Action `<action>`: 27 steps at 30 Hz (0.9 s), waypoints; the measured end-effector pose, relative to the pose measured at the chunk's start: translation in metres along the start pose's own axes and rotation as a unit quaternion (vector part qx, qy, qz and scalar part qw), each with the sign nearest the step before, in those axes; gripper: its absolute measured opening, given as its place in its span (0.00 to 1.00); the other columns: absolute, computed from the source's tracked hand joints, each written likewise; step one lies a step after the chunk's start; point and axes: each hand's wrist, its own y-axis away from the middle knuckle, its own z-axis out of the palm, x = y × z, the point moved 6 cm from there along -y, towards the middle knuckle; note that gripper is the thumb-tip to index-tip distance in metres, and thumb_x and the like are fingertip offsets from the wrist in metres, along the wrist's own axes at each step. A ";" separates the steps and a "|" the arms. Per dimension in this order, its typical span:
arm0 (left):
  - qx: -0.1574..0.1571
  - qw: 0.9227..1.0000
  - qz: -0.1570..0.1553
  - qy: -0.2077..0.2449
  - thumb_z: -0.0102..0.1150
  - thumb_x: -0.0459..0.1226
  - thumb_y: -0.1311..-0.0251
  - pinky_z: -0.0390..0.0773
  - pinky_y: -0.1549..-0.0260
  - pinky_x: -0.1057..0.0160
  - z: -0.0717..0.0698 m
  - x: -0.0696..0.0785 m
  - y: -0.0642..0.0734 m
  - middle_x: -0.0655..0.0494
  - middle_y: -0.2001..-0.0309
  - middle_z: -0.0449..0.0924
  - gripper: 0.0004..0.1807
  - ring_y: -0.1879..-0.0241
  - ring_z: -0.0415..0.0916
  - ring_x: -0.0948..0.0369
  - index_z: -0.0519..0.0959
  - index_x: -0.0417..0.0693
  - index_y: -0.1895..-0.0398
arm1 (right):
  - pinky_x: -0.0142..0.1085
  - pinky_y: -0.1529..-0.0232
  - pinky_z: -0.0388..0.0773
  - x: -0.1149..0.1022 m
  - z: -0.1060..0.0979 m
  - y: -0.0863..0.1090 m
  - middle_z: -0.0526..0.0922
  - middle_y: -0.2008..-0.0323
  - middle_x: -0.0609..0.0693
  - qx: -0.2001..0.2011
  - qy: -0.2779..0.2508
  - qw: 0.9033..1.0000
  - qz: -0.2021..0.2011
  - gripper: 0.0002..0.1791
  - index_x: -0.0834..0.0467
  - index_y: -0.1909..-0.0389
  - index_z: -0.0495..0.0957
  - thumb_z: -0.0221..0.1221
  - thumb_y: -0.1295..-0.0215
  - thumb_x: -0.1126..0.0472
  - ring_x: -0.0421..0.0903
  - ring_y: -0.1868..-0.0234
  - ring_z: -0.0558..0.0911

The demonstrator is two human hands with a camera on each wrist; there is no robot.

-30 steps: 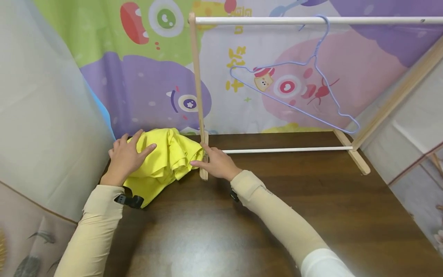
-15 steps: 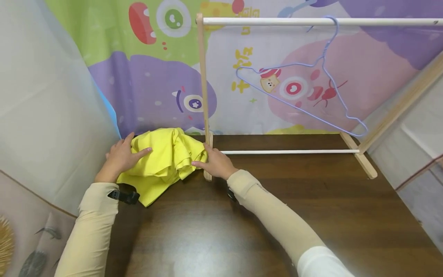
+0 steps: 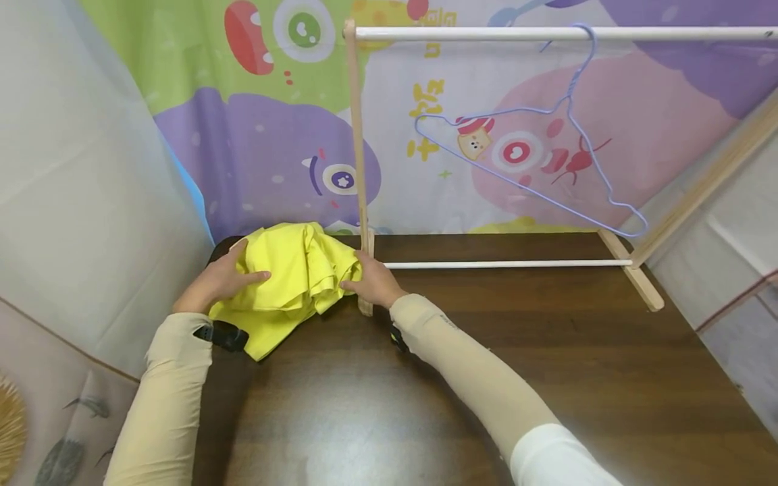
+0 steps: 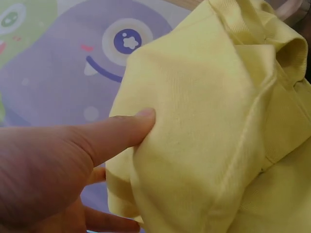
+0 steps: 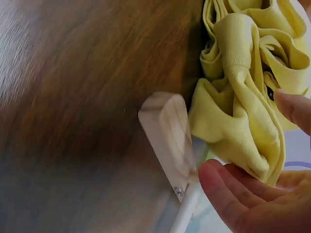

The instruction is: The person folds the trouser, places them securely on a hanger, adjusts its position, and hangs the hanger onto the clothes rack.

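A crumpled yellow garment point(image 3: 298, 270) lies bunched at the back left of the table, its folds and seams showing. My left hand point(image 3: 215, 280) grips its left side; in the left wrist view the thumb point(image 4: 121, 133) presses the front while the other fingers go behind the cloth. At the opposite end my right hand point(image 3: 379, 282) holds the garment between thumb and fingers, beside the rack's left foot. Folded bands and a small dark spot show on the garment point(image 5: 238, 92) in the right wrist view.
A wooden clothes rack point(image 3: 356, 135) with white rods stands along the back of the brown table point(image 3: 486, 358). From its top rod hangs a blue wire hanger point(image 3: 516, 182). A printed cartoon curtain point(image 3: 279, 148) hangs behind, and pale cloth walls flank both sides.
Both hands have closed in on the garment, the right hand's thumb and fingers now around its edge. The left fingers have slipped behind its left side. The whole view shifted slightly.
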 end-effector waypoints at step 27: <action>0.055 0.998 -0.006 0.010 0.67 0.43 0.43 0.62 0.43 0.38 0.007 -0.006 -0.023 0.29 0.34 0.60 0.40 0.39 0.60 0.33 0.57 0.38 0.33 | 0.43 0.52 0.75 -0.007 0.023 -0.004 0.78 0.45 0.60 0.060 -0.055 0.996 0.036 0.26 0.58 0.37 0.68 0.63 0.36 0.65 0.53 0.52 0.79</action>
